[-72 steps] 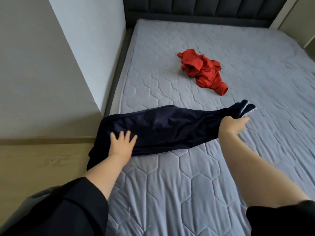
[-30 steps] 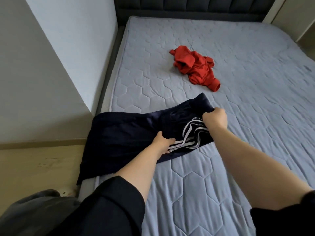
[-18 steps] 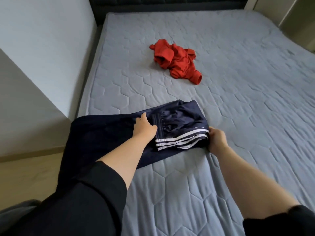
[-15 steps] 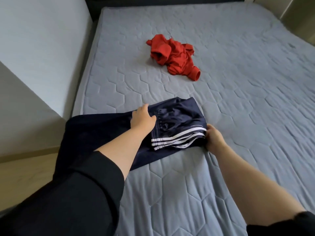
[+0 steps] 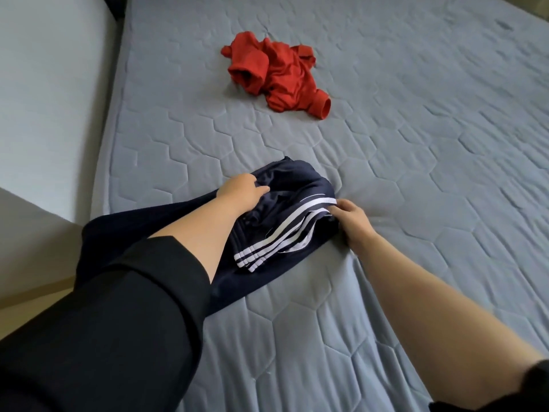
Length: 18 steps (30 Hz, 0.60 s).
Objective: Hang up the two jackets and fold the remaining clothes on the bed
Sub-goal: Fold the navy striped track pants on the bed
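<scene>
A grey quilted mattress with a hexagon stitch fills the room; a pale wall runs along its left edge, light wooden floor below.

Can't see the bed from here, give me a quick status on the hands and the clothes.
Left hand grips the navy pants at the fold. Right hand pinches their striped edge. Pants half folded on the bed. Red top lies crumpled beyond, untouched.
</scene>
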Available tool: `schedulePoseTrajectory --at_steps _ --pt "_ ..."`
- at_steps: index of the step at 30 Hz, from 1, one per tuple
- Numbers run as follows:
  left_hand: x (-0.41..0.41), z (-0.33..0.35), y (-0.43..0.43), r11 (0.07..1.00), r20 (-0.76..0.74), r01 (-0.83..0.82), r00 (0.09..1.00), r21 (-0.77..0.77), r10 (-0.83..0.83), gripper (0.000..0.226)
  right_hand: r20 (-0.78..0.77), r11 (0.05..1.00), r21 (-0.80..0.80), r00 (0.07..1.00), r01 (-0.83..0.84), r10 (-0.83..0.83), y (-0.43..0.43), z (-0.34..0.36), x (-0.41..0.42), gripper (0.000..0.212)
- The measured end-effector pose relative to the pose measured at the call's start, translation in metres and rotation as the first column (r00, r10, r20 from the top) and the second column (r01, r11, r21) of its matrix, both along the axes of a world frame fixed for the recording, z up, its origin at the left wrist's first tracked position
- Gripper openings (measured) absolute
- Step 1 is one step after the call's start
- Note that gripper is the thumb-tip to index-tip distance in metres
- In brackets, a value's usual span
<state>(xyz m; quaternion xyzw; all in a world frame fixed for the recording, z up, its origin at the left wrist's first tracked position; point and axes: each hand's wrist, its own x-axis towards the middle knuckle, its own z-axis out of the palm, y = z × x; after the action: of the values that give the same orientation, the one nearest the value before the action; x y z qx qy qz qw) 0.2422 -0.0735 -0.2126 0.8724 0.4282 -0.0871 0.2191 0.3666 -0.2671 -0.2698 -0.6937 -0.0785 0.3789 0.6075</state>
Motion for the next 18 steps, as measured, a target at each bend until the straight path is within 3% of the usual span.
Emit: schedulePoseTrajectory --at_steps 2,4,6,8,10,12,14,16,18 --pt "-0.010 0.003 -0.005 0.985 0.045 -0.037 0.999 0.169 0.030 0.039 0.007 1.000 0.001 1.000 0.006 -0.006 0.000 -0.001 0.000 0.009" --pt "-0.013 0.005 -0.020 0.928 0.182 0.003 0.980 0.372 -0.076 0.034 0.004 1.000 0.001 1.000 0.015 -0.015 -0.001 -0.001 0.000 0.010" --pt "-0.014 0.011 -0.044 0.892 0.409 0.055 0.875 0.448 -0.259 0.028 0.009 1.000 -0.011 1.000 0.021 -0.021 -0.002 0.001 0.000 0.009" --pt "-0.016 0.017 -0.070 0.853 0.513 0.179 0.732 0.490 -0.448 0.029 0.020 0.999 -0.031 1.000 0.025 -0.024 -0.003 0.002 0.000 0.008" --pt "-0.021 0.017 -0.086 0.791 0.458 0.336 0.673 0.511 -0.581 0.042 0.042 0.998 -0.053 0.999 0.026 -0.024 -0.004 0.003 -0.001 0.006" --pt "-0.030 0.012 -0.095 0.791 0.313 0.450 0.746 0.414 -0.588 0.057 0.128 0.994 -0.112 0.992 0.016 -0.001 -0.003 0.006 -0.004 0.004" --pt "-0.043 -0.001 -0.097 0.818 0.135 0.472 0.834 0.328 -0.535 0.073 0.303 0.974 -0.227 0.951 0.003 0.067 -0.004 0.008 -0.011 0.022" --pt "-0.055 -0.012 -0.099 0.819 0.028 0.472 0.861 0.327 -0.508 0.073 0.527 0.945 -0.328 0.829 -0.005 0.187 -0.007 0.015 -0.023 0.033" --pt "-0.064 -0.018 -0.100 0.807 -0.025 0.486 0.861 0.335 -0.508 0.072 0.756 0.938 -0.345 0.590 -0.008 0.283 -0.012 0.023 -0.033 0.028"
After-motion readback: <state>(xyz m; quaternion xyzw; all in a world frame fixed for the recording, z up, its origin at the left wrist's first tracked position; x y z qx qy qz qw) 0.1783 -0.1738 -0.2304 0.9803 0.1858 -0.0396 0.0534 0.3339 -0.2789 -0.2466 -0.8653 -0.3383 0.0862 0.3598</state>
